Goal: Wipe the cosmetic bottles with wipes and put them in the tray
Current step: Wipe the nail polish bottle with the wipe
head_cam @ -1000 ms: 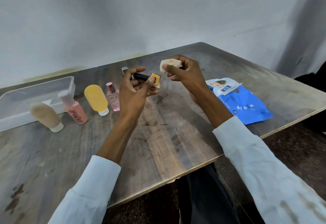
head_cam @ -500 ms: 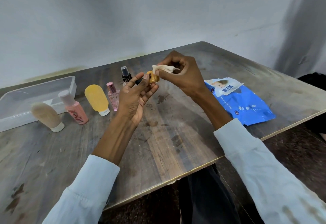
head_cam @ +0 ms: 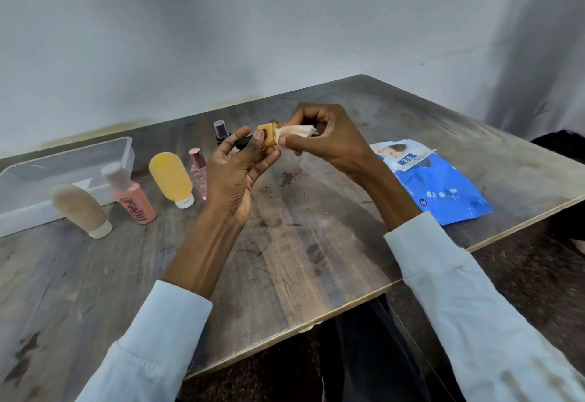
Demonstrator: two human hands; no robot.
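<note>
Worn brown wooden desk; clear plastic tray far left. Above its centre, left hand pinches small amber black-capped bottle; right hand pinches crumpled white wipe against it. Rubbing pressure may dislodge the lightly held bottle.

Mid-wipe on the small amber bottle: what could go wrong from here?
1. The left hand holds the small amber bottle only at its fingertips; the wipe pressed by the right hand may push it loose.
2. A drop could topple the yellow bottle or pink perfume bottle standing nearby.
</note>
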